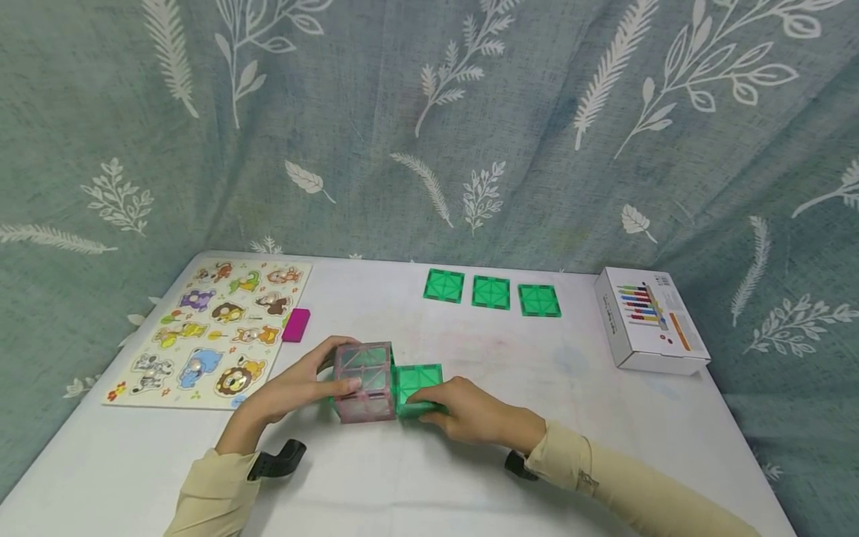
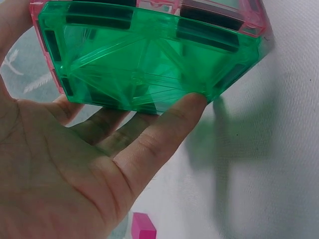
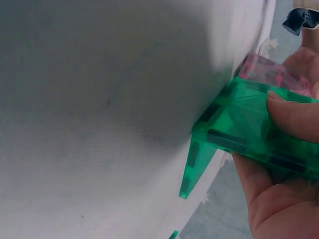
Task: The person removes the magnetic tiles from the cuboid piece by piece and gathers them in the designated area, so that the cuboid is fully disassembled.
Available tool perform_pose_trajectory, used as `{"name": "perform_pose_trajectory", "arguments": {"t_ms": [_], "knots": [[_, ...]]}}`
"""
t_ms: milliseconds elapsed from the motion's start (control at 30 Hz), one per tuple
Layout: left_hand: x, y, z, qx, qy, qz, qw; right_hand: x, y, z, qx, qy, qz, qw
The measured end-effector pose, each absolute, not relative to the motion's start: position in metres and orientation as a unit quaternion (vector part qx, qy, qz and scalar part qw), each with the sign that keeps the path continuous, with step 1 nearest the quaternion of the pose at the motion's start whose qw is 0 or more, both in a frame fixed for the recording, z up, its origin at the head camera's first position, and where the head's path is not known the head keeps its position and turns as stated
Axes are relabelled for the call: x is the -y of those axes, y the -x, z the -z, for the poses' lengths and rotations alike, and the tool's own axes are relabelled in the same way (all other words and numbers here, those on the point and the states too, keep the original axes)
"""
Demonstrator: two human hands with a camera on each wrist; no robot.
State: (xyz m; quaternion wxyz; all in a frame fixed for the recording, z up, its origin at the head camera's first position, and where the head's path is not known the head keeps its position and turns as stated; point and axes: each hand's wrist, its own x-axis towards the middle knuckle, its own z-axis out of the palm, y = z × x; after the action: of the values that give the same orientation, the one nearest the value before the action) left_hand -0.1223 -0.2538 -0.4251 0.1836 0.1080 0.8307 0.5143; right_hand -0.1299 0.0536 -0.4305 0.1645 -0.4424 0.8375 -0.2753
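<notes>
Pink and green see-through magnetic tiles form a box [image 1: 365,382] near the middle of the table. My left hand [image 1: 302,388] grips it from the left; in the left wrist view its thumb lies along the lower edge of a green side tile [image 2: 134,59]. Against the box's right side stand joined green magnetic tiles [image 1: 419,379]. My right hand [image 1: 463,410] pinches these, its thumb on one face of a green tile [image 3: 249,107] and its fingers behind. Another green tile [image 3: 192,167] juts out at an angle from that one.
Three green square tiles, the nearest being the left one [image 1: 444,286], lie in a row at the back. A wooden animal puzzle board [image 1: 268,358] lies at left, a magenta block [image 1: 296,326] beside it. A white printed box [image 1: 654,321] sits at right. A patterned curtain hangs behind.
</notes>
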Motion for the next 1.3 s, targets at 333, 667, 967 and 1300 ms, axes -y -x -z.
{"name": "perform_pose_trajectory", "arguments": {"t_ms": [333,667,967,1300], "knots": [[0.253,0.122,0.425,-0.834,-0.112,-0.510,0.178,-0.060,0.122,0.432,-0.815,0.463,0.294,0.187],[0.254,0.121,0.426,-0.829,-0.107,-0.517,0.183,-0.070,0.125,0.427,-0.810,0.390,0.356,0.256],[0.254,0.123,0.426,-0.827,-0.117,-0.518,0.183,-0.085,0.154,0.424,-0.793,0.258,0.478,0.274],[0.256,0.122,0.427,-0.828,-0.125,-0.511,0.195,-0.094,0.178,0.428,-0.790,0.142,0.528,0.277]]}}
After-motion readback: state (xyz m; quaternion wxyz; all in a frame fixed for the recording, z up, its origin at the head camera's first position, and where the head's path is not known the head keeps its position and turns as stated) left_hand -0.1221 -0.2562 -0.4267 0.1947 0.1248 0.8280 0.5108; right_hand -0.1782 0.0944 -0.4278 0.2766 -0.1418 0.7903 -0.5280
